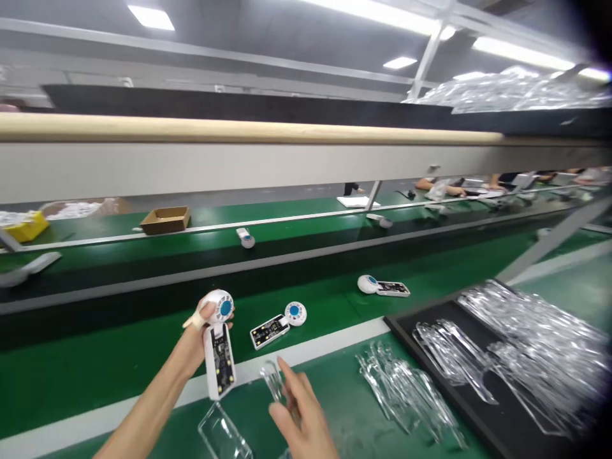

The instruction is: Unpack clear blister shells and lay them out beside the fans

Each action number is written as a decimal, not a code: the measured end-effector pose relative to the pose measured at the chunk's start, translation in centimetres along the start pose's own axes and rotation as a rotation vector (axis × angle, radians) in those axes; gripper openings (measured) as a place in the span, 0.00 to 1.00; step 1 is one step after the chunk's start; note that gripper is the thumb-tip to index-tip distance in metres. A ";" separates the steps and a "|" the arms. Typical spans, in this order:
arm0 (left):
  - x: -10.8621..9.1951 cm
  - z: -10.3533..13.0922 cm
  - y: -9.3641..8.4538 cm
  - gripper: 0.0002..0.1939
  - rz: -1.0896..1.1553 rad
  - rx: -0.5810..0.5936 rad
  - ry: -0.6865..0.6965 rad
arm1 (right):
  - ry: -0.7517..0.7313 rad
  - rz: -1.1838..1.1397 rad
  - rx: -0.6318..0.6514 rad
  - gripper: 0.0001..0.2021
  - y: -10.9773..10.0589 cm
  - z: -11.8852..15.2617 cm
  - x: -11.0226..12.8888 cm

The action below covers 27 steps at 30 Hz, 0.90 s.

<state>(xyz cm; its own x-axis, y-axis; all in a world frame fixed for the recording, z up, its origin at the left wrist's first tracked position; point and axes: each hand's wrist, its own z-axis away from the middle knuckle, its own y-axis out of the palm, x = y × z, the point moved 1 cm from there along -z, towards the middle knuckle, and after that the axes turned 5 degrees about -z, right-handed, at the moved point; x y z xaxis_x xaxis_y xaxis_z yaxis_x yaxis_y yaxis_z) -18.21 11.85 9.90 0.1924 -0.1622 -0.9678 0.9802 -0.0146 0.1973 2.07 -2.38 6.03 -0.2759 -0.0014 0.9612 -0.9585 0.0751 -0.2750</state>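
- Left-hand grip: the left hand [203,331] is closed around a white handheld fan body with an exposed circuit board and a round head with a blue centre [218,347], held upright above the green belt [119,357]. A pale band wraps one fingertip.
- Right-hand grip: the right hand [301,414] pinches a clear moulded plastic cover [273,380] between thumb and fingers, just beside the lower end of the held fan body. The two parts are close but not yet joined.
- Progress, as judged from the layout: the held unit has its board uncovered, so the cover is still to be fitted. A second open white fan unit with a blue hub [278,324] lies on the belt just beyond the hands, and a third open unit [382,287] lies further right; both show bare boards.
- Supply: a loose heap of clear plastic covers [406,395] lies on the green bench [344,408] to the right of the hands. A black tray [488,421] holds more glossy clear covers in rows. One flat clear piece [224,437] lies near the lower edge.
- Materials: fan bodies are smooth, matt white plastic; covers are thin, transparent and reflective; belt and bench surfaces are matt green with a white border strip.
- Background: a brown cardboard box [165,220] sits on the far belt.
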 end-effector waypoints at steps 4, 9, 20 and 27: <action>-1.0 6.2 -0.4 0.19 0.445 -0.160 -0.033 | -0.180 0.160 0.094 0.27 5.4 -1.2 5.7; -1.9 10.1 -1.4 0.23 0.490 -0.166 -0.056 | -0.277 0.289 0.067 0.27 10.3 0.6 8.1; -3.7 13.6 -4.7 0.34 0.360 -0.172 -0.004 | -0.207 0.361 0.323 0.32 11.5 2.6 9.5; -1.1 15.4 -6.8 0.29 0.086 -0.278 -0.161 | -0.398 0.338 0.215 0.29 13.0 1.7 8.3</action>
<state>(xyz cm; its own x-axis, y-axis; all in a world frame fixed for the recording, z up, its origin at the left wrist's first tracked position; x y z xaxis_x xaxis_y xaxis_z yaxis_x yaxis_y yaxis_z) -25.76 -3.10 12.07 0.2870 -0.3056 -0.9079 0.9401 0.2718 0.2057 -12.80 -3.14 10.44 -0.5362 -0.3914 0.7478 -0.7935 -0.0685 -0.6048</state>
